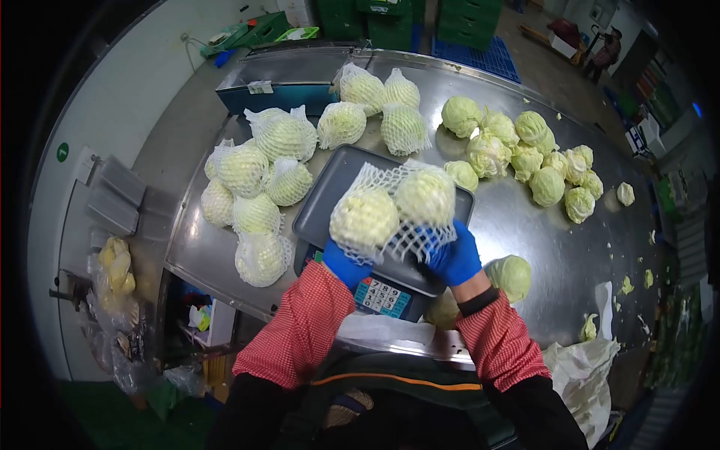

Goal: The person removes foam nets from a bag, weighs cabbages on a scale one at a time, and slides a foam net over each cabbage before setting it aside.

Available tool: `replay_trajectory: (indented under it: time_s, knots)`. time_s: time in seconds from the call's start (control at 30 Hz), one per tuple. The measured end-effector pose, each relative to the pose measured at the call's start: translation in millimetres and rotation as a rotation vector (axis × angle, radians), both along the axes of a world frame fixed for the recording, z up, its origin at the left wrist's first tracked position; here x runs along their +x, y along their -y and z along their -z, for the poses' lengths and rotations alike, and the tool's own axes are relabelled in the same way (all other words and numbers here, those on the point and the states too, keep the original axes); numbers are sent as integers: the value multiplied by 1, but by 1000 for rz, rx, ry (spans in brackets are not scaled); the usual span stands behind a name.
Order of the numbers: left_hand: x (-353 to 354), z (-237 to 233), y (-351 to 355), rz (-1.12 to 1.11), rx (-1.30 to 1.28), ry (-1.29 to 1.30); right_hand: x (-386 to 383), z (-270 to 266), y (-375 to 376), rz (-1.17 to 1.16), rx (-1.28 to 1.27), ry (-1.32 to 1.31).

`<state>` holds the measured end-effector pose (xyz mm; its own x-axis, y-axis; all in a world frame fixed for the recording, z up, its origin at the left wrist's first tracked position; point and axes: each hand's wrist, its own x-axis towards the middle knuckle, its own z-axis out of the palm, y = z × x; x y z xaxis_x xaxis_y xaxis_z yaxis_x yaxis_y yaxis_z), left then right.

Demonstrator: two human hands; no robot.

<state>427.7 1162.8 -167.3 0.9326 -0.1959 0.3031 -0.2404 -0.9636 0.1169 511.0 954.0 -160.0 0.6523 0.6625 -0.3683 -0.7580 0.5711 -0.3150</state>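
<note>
Two pale cabbages in white foam netting, a left one point(364, 218) and a right one point(425, 196), are held above the dark tray of a scale point(327, 196). My left hand point(346, 262), in a blue glove, supports the left cabbage from below, its fingers mostly hidden under it. My right hand point(456, 257), also blue-gloved, is closed on the loose netting beneath the right cabbage. The scale's keypad point(381, 295) shows between my wrists. A bare cabbage point(509, 277) lies just right of my right wrist.
Netted cabbages point(240, 171) crowd the steel table's left side. Bare cabbages point(547, 186) are grouped on the right, with leaf scraps near the edge. A blue-sided metal box point(279, 97) stands at the back left. Green crates point(469, 22) are stacked behind. A person point(604, 54) is far off at right.
</note>
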Motion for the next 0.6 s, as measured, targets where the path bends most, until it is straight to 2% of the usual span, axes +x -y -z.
replay_trajectory:
  time_s: [0.03, 0.1, 0.13, 0.17, 0.23, 0.27, 0.3, 0.33, 0.4, 0.43, 0.53, 0.6]
  knots:
    - [4, -3, 4, -29, 9, 42, 8, 20, 0, -68, 92, 4]
    - [10, 9, 11, -69, -803, -175, 21, 54, 5, -206, 274, 6]
    - [11, 14, 12, -87, -1211, -280, 20, 47, 4, -201, 169, 13]
    - [6, 13, 7, -122, -583, -212, 15, 31, 5, -196, 62, 18]
    - [-10, 1, 2, -34, -169, -136, 6, 8, 5, -143, -134, -7]
    - [-14, 6, 2, -11, -647, -358, 5, 1, 13, -224, -218, 67]
    - [-17, 12, 3, -18, -1510, -529, 12, -2, 26, -394, -332, 164]
    - [-21, 17, 4, -151, -2025, -563, 16, -7, 37, -567, -445, 260]
    - [-46, -46, -16, -523, -2171, -1079, 12, -49, 45, -590, -803, 487]
    - [-46, -58, -25, -625, -1841, -1177, 13, -61, 48, -594, -979, 602]
    - [-54, -44, -43, -619, -1319, -395, 48, -71, 48, -207, -1136, 769]
    - [-49, -65, -15, -288, -892, 42, 71, -73, 28, -144, -1149, 1019]
